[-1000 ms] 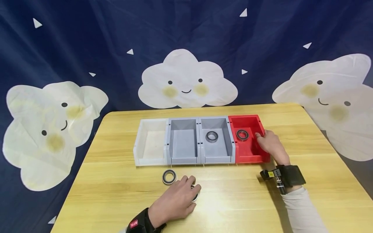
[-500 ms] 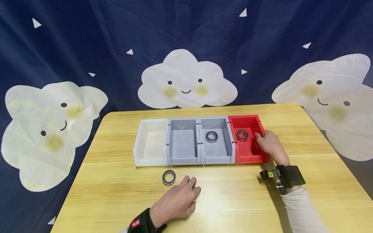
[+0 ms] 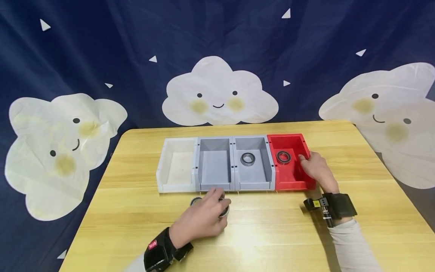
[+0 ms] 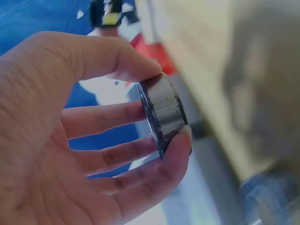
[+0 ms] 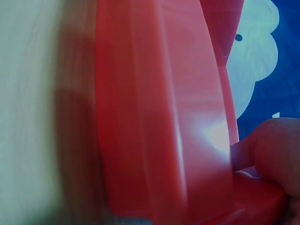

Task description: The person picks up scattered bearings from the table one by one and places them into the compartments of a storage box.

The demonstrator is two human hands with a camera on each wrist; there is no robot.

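My left hand (image 3: 204, 215) pinches a ball bearing (image 4: 164, 110) between thumb and fingers; in the left wrist view its steel outer rim and dark edge show, lifted off the table. Another bearing (image 3: 195, 200) lies on the table behind that hand, partly hidden by it. At the right end of the row, my right hand (image 3: 316, 170) grips the side wall of the red bin (image 3: 292, 185), thumb over the inner face. One bearing (image 3: 283, 157) lies flat in the red bin. In the grey bin beside it rests another bearing (image 3: 247, 159).
Left of those stand a second grey bin (image 3: 215, 187) and a white bin (image 3: 176, 187), joined in one row on the wooden table (image 3: 129, 211). A dark blue curtain (image 3: 217, 30) with cloud prints hangs behind the table.
The left hand has lifted its bearing off the table and moved forward toward the bins, now partly covering the loose bearing. The right hand has stayed on the red bin.
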